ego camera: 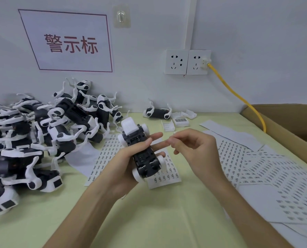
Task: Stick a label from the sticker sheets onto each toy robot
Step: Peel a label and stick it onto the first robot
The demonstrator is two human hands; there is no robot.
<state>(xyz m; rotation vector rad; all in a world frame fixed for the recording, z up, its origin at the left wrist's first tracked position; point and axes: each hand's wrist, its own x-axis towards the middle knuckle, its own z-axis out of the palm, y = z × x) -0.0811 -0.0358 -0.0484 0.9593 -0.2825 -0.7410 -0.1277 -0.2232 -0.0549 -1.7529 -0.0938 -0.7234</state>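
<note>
The right hand's fingers [172, 140] are drawn together, thumb tip against forefinger tip with the others curled beneath. A peeled label may sit in that pinch, but it is too small to tell. The right hand [194, 151] hovers just beside the toy robot [142, 153], apart from it. The left hand [124, 165] grips that robot, thumb laid across the dark body and the fingers wrapped underneath with their tips showing past its far side. The robot is held above the tabletop [149, 212] with its black underside turned up and its white head pointing away, probably so that the flat belly faces the approaching pinch and stays steady for pressing a label on. Directly below lies a sticker sheet [167, 178], close under the hands for easy picking. More sheets [256, 167] fan out overlapping to the right, towards a cardboard box [283, 126] at the table's edge. On the left a tangled pile of robots [41, 131] crowds the tabletop up to the wall, its loose white legs interlocked, so pulling out the next one may snag its neighbours. A lone robot [157, 112] lies by the wall near some small white boxes [181, 120]. Nothing stands between the pinch and the upturned belly.
</note>
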